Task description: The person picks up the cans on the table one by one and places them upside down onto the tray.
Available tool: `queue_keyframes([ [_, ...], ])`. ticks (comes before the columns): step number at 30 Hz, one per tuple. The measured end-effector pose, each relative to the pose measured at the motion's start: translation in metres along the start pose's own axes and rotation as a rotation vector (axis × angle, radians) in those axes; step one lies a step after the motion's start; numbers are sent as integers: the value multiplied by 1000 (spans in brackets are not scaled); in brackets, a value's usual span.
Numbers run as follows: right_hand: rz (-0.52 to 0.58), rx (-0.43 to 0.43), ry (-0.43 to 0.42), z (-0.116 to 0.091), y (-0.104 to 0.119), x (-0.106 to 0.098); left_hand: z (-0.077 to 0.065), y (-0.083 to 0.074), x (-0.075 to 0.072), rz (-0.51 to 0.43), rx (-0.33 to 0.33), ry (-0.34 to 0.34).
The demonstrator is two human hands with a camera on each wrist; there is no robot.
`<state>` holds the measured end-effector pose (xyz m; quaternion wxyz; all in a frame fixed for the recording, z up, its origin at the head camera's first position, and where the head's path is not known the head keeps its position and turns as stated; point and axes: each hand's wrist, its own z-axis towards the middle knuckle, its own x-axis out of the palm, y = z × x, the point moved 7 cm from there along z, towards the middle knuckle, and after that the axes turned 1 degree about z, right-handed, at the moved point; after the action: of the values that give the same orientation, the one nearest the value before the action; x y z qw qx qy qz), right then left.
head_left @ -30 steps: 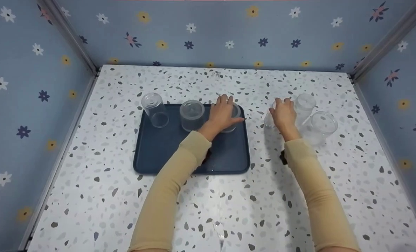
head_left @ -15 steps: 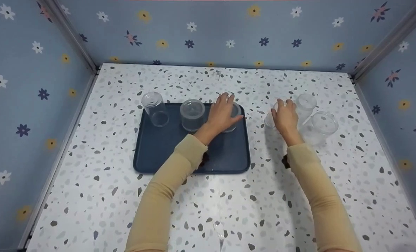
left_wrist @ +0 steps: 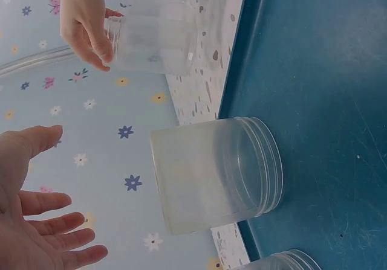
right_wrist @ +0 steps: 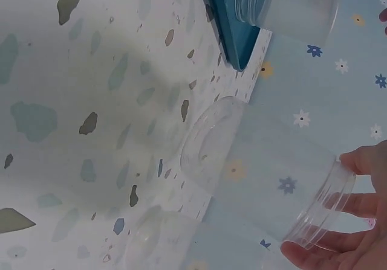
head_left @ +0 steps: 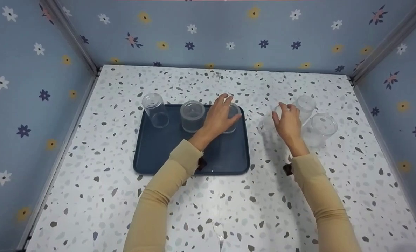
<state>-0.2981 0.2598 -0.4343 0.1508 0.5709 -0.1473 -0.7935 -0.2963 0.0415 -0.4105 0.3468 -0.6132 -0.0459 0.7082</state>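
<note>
On the blue tray [head_left: 166, 157], a clear plastic jar [left_wrist: 199, 173] stands upside down, threaded rim against the surface. My left hand [head_left: 217, 117] hovers over it with fingers spread; the left wrist view shows a gap between hand and jar. To the tray's right, my right hand [head_left: 288, 122] grips another clear jar [right_wrist: 272, 167] by its threaded rim, thumb and fingers on opposite sides. That jar is mouth up and looks slightly tilted, and I cannot tell whether its base touches the table.
Another upside-down jar [head_left: 192, 117] and a taller clear container [head_left: 155, 110] stand along the tray's far edge. Two more clear jars, a farther one [head_left: 305, 105] and a nearer one [head_left: 323, 126], stand right of my right hand. Flowered walls [head_left: 215, 35] enclose the speckled table [head_left: 250, 217].
Both hands have drawn slightly back toward me, the right one also a little rightward. The base of the gripped jar appears farther left. The jars on the tray have stayed put.
</note>
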Motion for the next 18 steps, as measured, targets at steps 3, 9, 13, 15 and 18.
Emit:
queue_keyframes([
  [3, 37, 4, -19, -4, 0, -2, -4, -2, -4, -41, 9, -27],
  [9, 104, -3, -60, -13, 6, -8, -11, -4, -9, -127, 30, -72],
  [13, 154, -8, -74, -19, 12, -11, -15, -3, -9, -152, 55, -115],
  [15, 186, -12, -78, -22, 15, -12, -18, -3, -10, -159, 69, -139],
  [18, 240, -24, -84, -26, 20, -14, -22, -3, -10, -181, 93, -180],
])
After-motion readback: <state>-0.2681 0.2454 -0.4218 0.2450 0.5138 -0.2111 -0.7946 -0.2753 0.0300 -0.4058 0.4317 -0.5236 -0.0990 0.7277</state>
